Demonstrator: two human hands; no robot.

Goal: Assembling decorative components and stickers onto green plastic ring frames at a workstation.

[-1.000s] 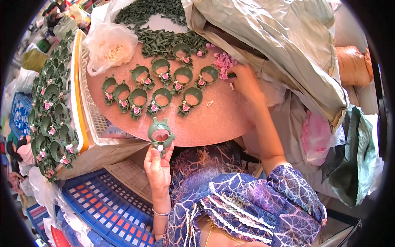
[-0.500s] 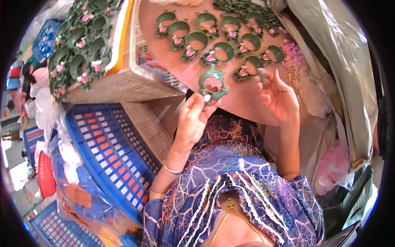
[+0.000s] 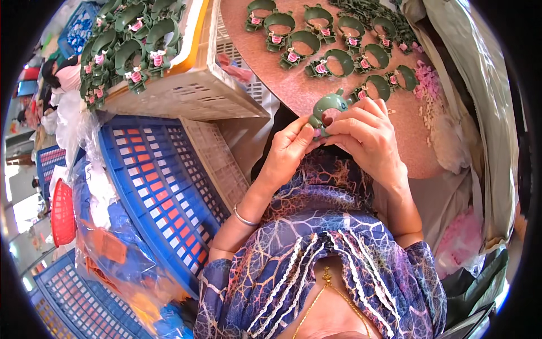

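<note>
Both hands hold one green ring-shaped plastic piece (image 3: 328,108) over the near edge of the worktop (image 3: 293,93).

I see my left hand (image 3: 291,148) pinching its lower rim in a clenched grip, and my right hand (image 3: 367,133) closed on its right side, fingertips pressing at the centre. Just beyond lie rows of finished green rings with pink flowers (image 3: 324,42); a white crate (image 3: 197,93) of more rings stands to the left, above a blue crate (image 3: 152,186).
</note>
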